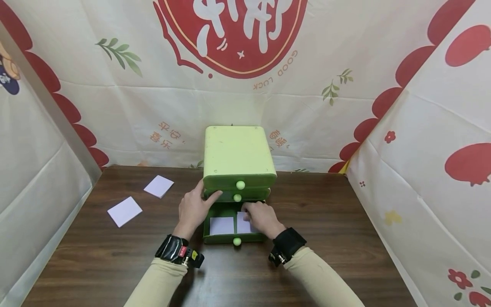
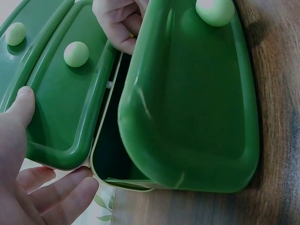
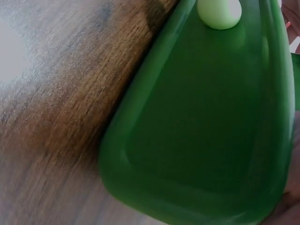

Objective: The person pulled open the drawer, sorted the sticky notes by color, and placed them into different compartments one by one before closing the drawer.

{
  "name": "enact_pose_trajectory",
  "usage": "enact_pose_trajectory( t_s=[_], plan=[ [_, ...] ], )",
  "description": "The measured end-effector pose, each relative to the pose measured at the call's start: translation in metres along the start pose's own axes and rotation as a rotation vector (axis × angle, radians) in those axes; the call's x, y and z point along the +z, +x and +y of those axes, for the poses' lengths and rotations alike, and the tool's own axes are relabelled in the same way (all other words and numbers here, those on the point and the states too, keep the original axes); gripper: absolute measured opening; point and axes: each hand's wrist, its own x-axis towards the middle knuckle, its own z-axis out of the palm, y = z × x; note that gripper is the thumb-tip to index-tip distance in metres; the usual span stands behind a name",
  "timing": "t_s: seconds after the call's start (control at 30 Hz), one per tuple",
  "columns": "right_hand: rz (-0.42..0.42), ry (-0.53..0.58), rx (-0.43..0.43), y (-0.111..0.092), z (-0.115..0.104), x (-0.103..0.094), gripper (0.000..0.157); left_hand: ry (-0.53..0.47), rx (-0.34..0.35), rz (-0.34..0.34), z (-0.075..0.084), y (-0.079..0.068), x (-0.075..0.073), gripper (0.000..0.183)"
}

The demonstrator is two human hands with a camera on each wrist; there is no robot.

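A green drawer cabinet [image 1: 238,151] with a pale top stands at the back of the table. Its bottom drawer [image 1: 218,239] is pulled out and split by a divider. In the left compartment lies a white paper square [image 1: 221,226]. My right hand [image 1: 262,217] reaches into the right compartment, fingers curled at a second white paper square [image 1: 242,224], which it pinches; its fingertips are partly hidden. My left hand [image 1: 193,209] braces the cabinet's left side, thumb against the middle drawer [image 2: 70,103], the other fingers loosely extended by the side.
Two more white paper squares, one nearer [image 1: 125,211] and one farther [image 1: 159,186], lie on the brown wooden table [image 1: 326,256] left of the cabinet. A printed cloth [image 1: 299,111] hangs behind the table and along its sides. Round pale green knobs [image 1: 237,241] project from the drawer fronts.
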Motion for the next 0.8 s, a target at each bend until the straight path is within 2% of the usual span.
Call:
enact_pose_trajectory(
  t_s=[0.3,0.63,0.8],
  plan=[
    [0.046,-0.008,0.035,0.0011,-0.0014,0.0036,0.014,0.016,-0.010,-0.002,0.0011,0.0012,-0.0011,0.049],
    [0.056,-0.026,-0.004,0.0010,0.0001,0.0079,0.013,0.005,-0.010,0.007,0.0014,0.0000,-0.0004,0.045],
    [0.107,-0.011,-0.011,-0.0004,0.0013,0.0055,0.011,0.005,-0.010,0.004,0.0015,0.0001,-0.0008,0.046]
  ],
)
